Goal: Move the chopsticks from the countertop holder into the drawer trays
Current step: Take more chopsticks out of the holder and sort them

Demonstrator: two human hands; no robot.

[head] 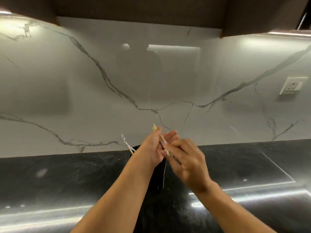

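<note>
I see both hands raised together above the dark, glossy desk [58, 179], in front of the white marble-veined backsplash [84, 91]. My left hand [151, 147] has its grip closed around a small bundle of pale wooden chopsticks [160, 137]; their light tips poke out above the thumb, tilted up and to the left, while the lower ends run down to the right. My right hand [188, 158] meets the same bundle lower down, its fingers curled over the sticks, though motion blur keeps me from telling how firmly that grip is closed. The two hands touch or nearly touch around the bundle. Just left of the left wrist, another pair of chopsticks with a blue-and-white pattern [127, 143] leans up and to the left. Their lower ends are hidden behind the arm, as is most of whatever holds them. A wall socket [292, 85] sits on the backsplash at far right.
</note>
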